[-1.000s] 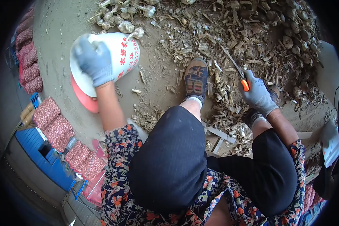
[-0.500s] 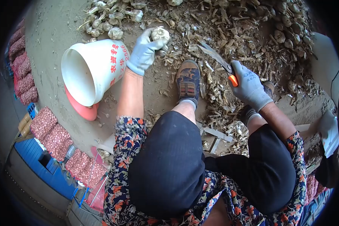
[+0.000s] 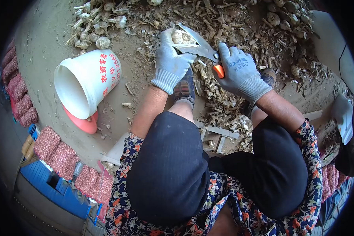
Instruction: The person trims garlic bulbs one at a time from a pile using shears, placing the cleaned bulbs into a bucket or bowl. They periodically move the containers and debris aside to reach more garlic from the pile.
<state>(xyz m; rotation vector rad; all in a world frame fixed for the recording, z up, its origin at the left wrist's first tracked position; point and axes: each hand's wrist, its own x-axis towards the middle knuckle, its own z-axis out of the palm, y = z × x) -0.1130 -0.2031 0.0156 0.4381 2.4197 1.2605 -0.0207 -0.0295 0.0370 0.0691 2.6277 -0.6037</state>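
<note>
My left hand (image 3: 170,63), in a grey glove, grips a garlic bulb (image 3: 183,37) at the upper middle. Large scissors (image 3: 200,46) have their blades spread on either side of the bulb. Their orange handle (image 3: 218,71) sits in my right hand (image 3: 240,70), also gloved, with its fingers wrapped round the grip. Dry stalks and husks (image 3: 216,90) lie on the ground under and beyond both hands.
A white bucket (image 3: 88,80) with red writing lies tipped at left, over a red dish (image 3: 82,122). Garlic bulbs (image 3: 94,29) are heaped at the upper left, more at the upper right. Full mesh sacks (image 3: 61,153) line the left edge. A metal frame (image 3: 220,131) is between my legs.
My hands have come together. The scissor blades, earlier apart from the bulb, now lie around it and are opened wider. The camera view has shifted slightly.
</note>
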